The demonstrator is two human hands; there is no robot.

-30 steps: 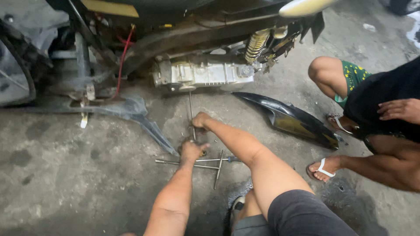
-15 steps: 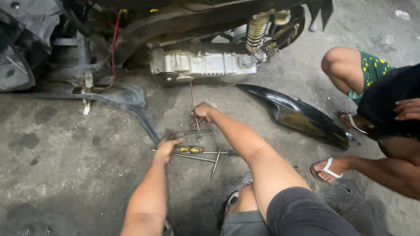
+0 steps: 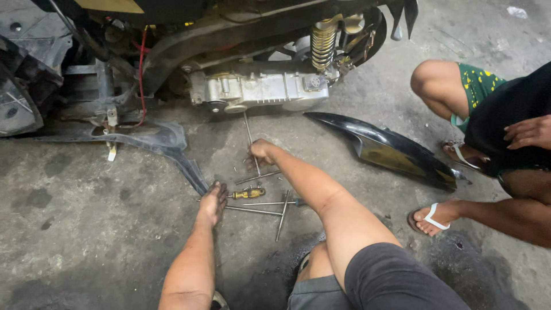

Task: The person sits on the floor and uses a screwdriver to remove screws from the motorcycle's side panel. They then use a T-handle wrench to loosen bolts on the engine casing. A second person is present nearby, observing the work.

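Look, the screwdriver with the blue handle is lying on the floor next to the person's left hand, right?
Not quite. The head view shows the screwdriver has a yellow handle, not blue. It does lie on the floor next to the left hand.

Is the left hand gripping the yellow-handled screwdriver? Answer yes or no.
No. The left hand lies flat on the concrete floor, and the screwdriver lies just beside its fingers, ungrasped.

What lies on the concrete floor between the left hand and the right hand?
In the head view, between left hand and right hand lie a yellow-handled screwdriver and a thin metal rod.
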